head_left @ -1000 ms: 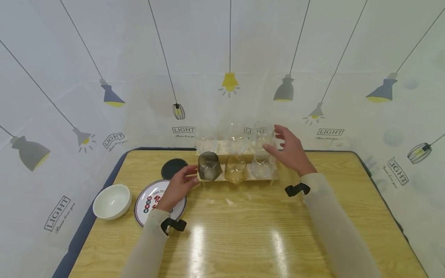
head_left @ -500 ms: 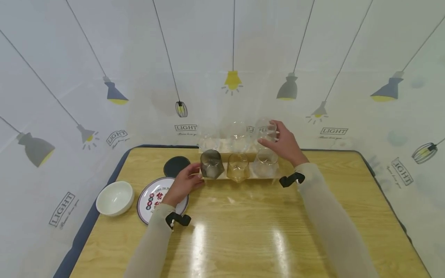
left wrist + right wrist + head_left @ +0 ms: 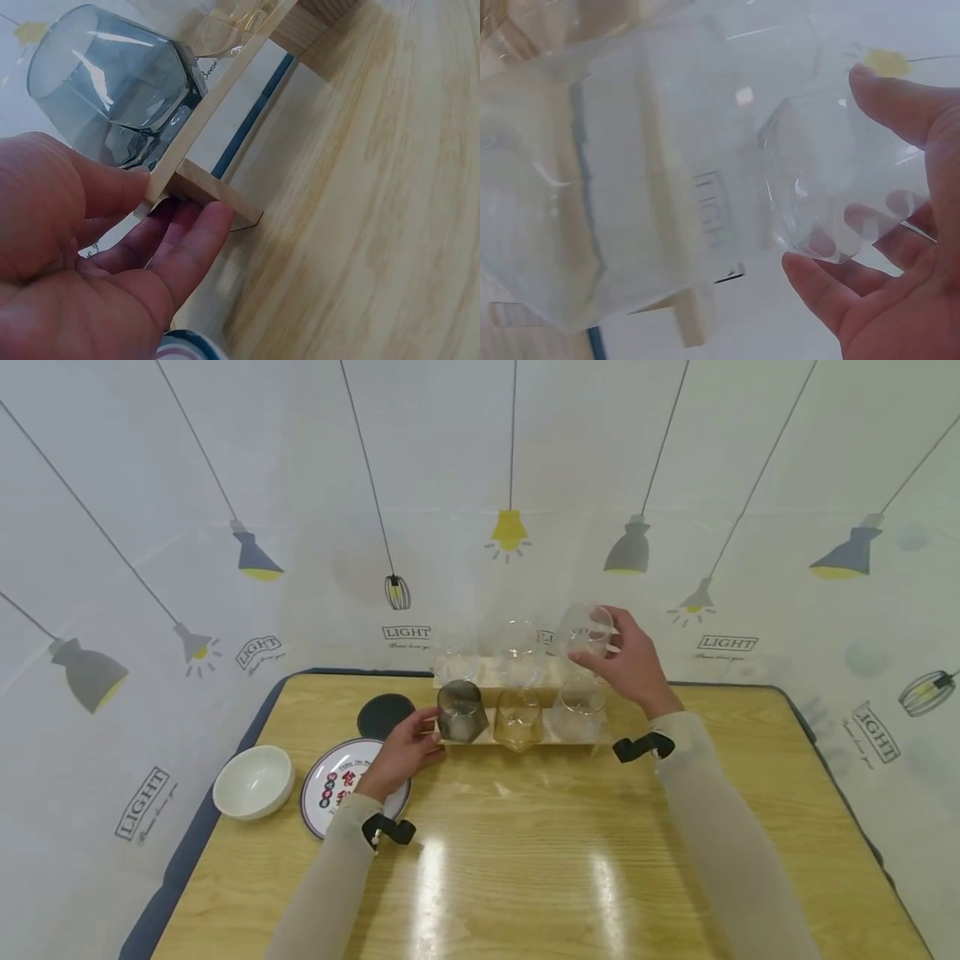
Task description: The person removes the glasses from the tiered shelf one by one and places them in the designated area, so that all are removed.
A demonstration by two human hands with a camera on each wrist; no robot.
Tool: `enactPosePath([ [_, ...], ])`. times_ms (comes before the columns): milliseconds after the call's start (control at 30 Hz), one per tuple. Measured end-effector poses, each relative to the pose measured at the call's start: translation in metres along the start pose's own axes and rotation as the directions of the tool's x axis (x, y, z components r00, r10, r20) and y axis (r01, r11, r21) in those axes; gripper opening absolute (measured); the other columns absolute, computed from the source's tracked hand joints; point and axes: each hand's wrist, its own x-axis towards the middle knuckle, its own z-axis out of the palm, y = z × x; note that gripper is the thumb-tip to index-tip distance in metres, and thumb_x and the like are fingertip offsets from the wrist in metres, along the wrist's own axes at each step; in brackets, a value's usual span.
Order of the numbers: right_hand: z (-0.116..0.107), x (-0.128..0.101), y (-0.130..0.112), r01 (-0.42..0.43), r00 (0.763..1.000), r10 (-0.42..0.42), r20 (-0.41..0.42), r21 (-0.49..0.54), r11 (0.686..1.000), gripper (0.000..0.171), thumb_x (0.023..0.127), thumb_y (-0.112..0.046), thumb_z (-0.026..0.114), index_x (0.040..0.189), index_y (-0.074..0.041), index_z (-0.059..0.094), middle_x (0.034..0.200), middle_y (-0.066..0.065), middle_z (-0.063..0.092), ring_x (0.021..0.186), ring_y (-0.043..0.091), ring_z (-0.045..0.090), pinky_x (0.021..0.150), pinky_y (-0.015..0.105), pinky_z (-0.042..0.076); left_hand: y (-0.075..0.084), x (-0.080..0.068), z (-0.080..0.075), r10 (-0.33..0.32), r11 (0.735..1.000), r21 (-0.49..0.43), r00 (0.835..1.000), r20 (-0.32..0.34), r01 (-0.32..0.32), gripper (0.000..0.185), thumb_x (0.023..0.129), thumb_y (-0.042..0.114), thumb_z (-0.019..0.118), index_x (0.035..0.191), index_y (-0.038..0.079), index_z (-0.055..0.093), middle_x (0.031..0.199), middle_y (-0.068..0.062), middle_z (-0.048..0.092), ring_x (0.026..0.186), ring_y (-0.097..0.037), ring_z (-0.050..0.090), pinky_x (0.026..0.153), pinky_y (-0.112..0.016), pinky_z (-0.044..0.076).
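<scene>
A two-tier wooden rack stands at the table's back edge. My left hand pinches its left end; in the left wrist view the thumb lies on the shelf board and the fingers are at the support below. On the lower tier are a smoky grey glass, an amber glass and a clear glass. Two more clear glasses, one in the middle, stand on the upper tier. My right hand holds another clear glass, tilted, above the rack's right end.
Left of the rack lie a dark round coaster-like disc and a white plate with printed lettering, partly behind my left arm. A white bowl stands farther left. Behind the table hangs a wall covering printed with lamps.
My right hand has closed its grip on the clear glass at the upper right and raised it, tilting it. My left hand stays at the rack's end. The head view has shifted slightly.
</scene>
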Motion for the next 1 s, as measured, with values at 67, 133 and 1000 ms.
enactPosePath([
  [67,-0.004,-0.006,-0.011,0.008,1.000,-0.007,-0.025,0.016,1.000,0.083,0.089,-0.043,0.086,0.158,-0.023,0.043,0.159,0.004,0.050,0.137,0.029,0.060,0.110,0.055,0.056,0.000,0.001,-0.002,-0.008,1.000,0.007,1.000,0.003,0.008,0.055,0.109,-0.003,0.051,0.161,0.007,0.038,0.154,-0.025,0.044,0.136,-0.036,0.054,0.109,-0.046,0.058],
  [133,-0.007,-0.012,-0.022,0.014,0.999,-0.012,-0.046,0.040,0.999,0.081,0.089,-0.041,0.087,0.156,-0.025,0.045,0.155,0.003,0.054,0.137,0.027,0.061,0.106,0.046,0.060,0.000,0.002,-0.004,-0.014,1.000,0.013,1.000,0.009,0.013,0.055,0.109,-0.002,0.051,0.161,0.009,0.038,0.155,-0.025,0.044,0.137,-0.038,0.053,0.109,-0.045,0.059],
  [1000,0.066,-0.125,-0.065,0.254,0.967,-0.254,-0.010,0.088,0.963,0.078,0.075,-0.013,0.097,0.144,-0.014,0.061,0.126,0.007,0.071,0.111,0.023,0.073,0.082,0.031,0.068,0.004,0.002,-0.004,-0.001,0.998,0.066,0.999,0.054,-0.003,0.056,0.109,0.000,0.052,0.161,0.011,0.036,0.157,-0.024,0.041,0.141,-0.040,0.051,0.109,-0.045,0.058],
])
